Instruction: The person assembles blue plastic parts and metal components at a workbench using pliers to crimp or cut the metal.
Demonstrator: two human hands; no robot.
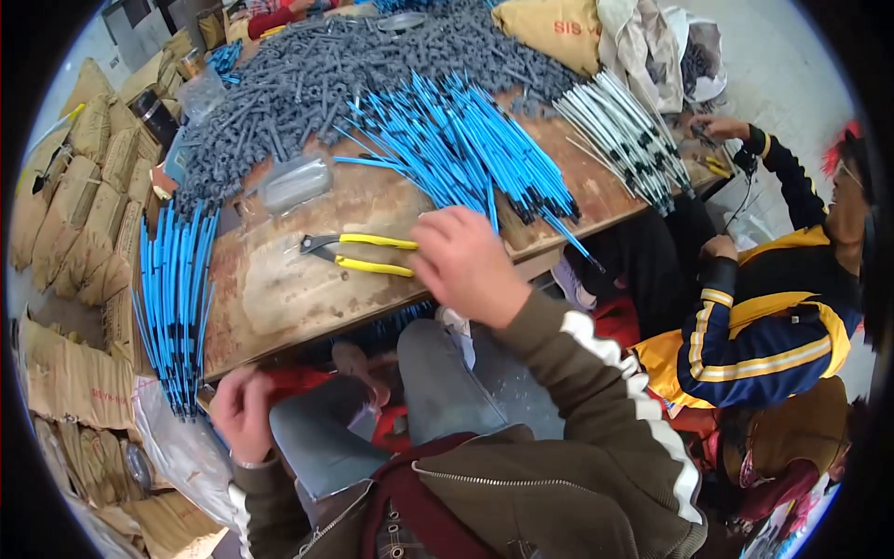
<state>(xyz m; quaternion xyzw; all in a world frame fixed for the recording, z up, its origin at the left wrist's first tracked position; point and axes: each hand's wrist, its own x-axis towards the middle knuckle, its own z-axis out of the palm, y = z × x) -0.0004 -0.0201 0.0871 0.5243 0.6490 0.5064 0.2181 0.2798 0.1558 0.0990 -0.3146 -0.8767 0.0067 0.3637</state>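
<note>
A pair of pliers (358,252) with yellow handles and a dark head lies on the worn wooden table. My right hand (470,265) is curled over the ends of its handles; the fingertips are hidden. Just beyond that hand lies a large heap of blue rods (466,140) with black ends. My left hand (242,410) is at the table's near left corner with its fingers bent in, and whatever they hold does not show. Beside it, a bundle of blue rods (174,298) hangs partly over the table's edge.
Dark grey plastic parts (307,84) are heaped across the far table, with a clear plastic container (296,184) in front. White rods (629,140) lie at the right, near a seated co-worker (764,307). Brown sacks (84,200) are stacked at the left.
</note>
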